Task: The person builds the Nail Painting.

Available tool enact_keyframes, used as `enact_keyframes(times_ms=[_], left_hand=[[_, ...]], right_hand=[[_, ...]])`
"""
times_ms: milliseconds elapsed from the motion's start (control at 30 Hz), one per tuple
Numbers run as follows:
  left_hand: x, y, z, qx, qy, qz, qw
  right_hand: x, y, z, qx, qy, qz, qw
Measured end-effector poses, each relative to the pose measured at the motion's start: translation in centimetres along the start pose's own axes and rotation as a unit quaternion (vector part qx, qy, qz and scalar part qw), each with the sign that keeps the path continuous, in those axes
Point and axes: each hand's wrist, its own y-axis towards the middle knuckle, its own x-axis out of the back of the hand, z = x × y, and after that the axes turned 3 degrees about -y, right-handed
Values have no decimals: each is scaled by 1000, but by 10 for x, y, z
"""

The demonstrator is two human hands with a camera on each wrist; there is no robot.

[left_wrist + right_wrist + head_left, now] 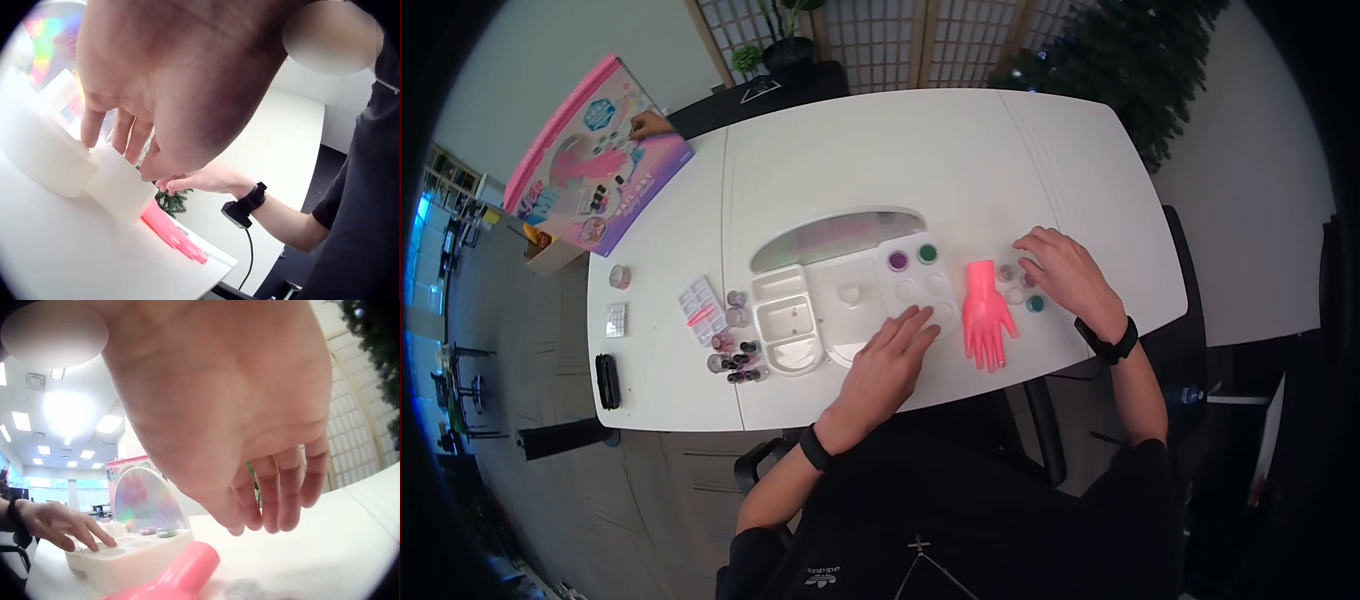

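My left hand point(887, 362) reaches over the front right of a white nail-station tray point(832, 330), fingers extended, fingertips at its round wells. Two of the back wells hold a purple pot point(898, 261) and a green pot point(927, 254). Just right of the tray a pink model hand point(983, 318) lies palm-flat, its fingers toward me. Beyond it my right hand point(1072, 278) hovers, fingers loosely bent downward, over a few small pots, among them a clear one point(1005, 272) and a teal one point(1035, 304). In the right wrist view nothing shows between its fingers.
Left of the tray stand several nail polish bottles point(743, 376), small clear pots point(737, 317) and a white palette with a pink strip point(702, 308). Farther left are a black case point(607, 381) and a lone pot point(620, 277). A large toy box point(600, 160) stands at the back left.
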Motion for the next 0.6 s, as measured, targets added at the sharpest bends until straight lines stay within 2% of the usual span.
enact_keyframes(times_ms=[133,233,433,600], left_hand=[[-1,3,-3,0,11,-10,1000],[-2,3,-4,-1,13,-15,1000],[0,5,-5,3,7,-12,1000],[-1,4,-5,9,-7,-6,1000]], right_hand=[[-3,-24,-12,-29,6,16,999],[-17,-33,-11,-15,-19,35,999],[-36,-32,-19,-2,-94,-12,995],[-38,-28,-24,-22,-64,15,998]])
